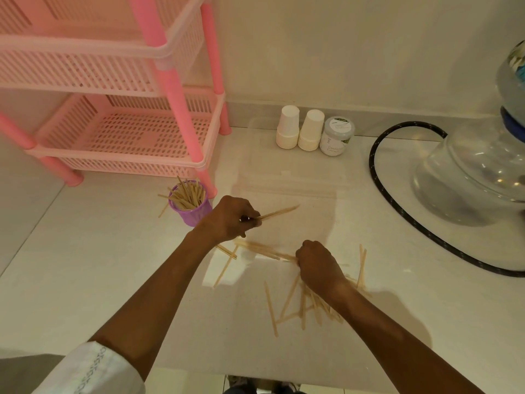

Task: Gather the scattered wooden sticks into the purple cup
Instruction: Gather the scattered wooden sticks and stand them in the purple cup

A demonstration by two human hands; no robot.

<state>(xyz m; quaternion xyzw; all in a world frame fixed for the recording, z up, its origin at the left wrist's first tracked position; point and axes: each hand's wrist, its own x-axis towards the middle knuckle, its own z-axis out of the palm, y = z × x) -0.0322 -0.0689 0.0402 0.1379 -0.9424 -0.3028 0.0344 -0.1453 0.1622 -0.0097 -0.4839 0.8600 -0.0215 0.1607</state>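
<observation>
A purple cup (191, 208) stands on the white counter, holding several wooden sticks upright. Just right of it, my left hand (230, 217) pinches a few sticks (279, 212) that point out to the right. My right hand (318, 265) is curled low over the counter and grips the ends of sticks (264, 248) that stretch to the left. More loose sticks (306, 305) lie scattered under and around my right wrist. One stick (163, 210) lies on the counter beside the cup's left side.
A pink plastic rack (127, 132) stands behind the cup. Two stacks of white paper cups (299, 129) and a small jar (336, 136) sit by the wall. A clear glass vessel (471, 180) with a black hose (377, 172) fills the right side.
</observation>
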